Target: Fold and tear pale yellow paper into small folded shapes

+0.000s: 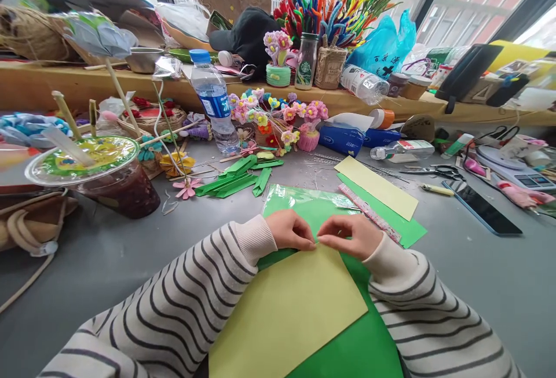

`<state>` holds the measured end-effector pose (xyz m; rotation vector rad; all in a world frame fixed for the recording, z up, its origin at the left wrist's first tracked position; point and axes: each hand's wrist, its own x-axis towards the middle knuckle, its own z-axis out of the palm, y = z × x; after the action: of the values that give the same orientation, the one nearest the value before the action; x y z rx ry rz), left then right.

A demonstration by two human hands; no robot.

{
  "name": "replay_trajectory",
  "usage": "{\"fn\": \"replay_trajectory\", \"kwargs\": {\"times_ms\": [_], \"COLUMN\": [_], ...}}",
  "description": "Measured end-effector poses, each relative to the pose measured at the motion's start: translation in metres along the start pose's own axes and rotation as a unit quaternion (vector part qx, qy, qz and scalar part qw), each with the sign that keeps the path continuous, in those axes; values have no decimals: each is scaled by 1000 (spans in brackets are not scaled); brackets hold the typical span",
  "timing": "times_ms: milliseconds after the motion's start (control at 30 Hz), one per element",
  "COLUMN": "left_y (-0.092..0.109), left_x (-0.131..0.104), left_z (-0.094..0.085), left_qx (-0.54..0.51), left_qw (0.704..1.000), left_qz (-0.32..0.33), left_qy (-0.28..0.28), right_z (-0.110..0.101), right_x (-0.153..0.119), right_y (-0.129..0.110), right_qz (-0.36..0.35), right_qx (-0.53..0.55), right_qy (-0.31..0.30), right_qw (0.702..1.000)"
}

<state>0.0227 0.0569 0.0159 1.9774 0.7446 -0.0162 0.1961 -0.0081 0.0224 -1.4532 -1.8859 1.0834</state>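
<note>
A pale yellow sheet of paper [286, 314] lies slanted in front of me, its far corner pointing away. At that corner my left hand [292, 230] pinches the paper between thumb and fingers. Just to its right, my right hand [353, 235] also pinches the corner, and the two sets of fingertips nearly meet. Beneath the yellow paper is a larger green sheet [360, 349]. A clear plastic sleeve with green paper [299, 197] lies beyond my hands. Folded green paper strips [234, 180] rest to its left. A patterned ruler [369, 211] is near my right hand.
Yellow and green paper pieces [377, 187] lie beyond the ruler. A drink cup [121, 193] and a water bottle [212, 103] stand on the left. On the right are a phone [484, 207], scissors [443, 171] and a scale [516, 167]. A crowded wooden ledge [174, 85] runs behind.
</note>
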Motion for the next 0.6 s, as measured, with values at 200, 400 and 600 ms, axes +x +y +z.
{"fn": "replay_trajectory", "kwargs": {"times_ms": [200,400,600], "left_y": [3,3,2], "left_x": [-2,-2,-1], "left_z": [0,-1,-1], "left_qx": [18,-7,-4], "left_qw": [1000,1000,1000], "left_qz": [-5,0,-1], "left_qy": [5,-7,-4], "right_z": [10,-13,-3], "right_x": [4,-3,-2], "right_y": [-4,7,1], "right_qz": [-5,41,-21], "right_qx": [-39,39,-24], "right_qy": [-35,-38,-19], "right_qw": [999,998,999]}}
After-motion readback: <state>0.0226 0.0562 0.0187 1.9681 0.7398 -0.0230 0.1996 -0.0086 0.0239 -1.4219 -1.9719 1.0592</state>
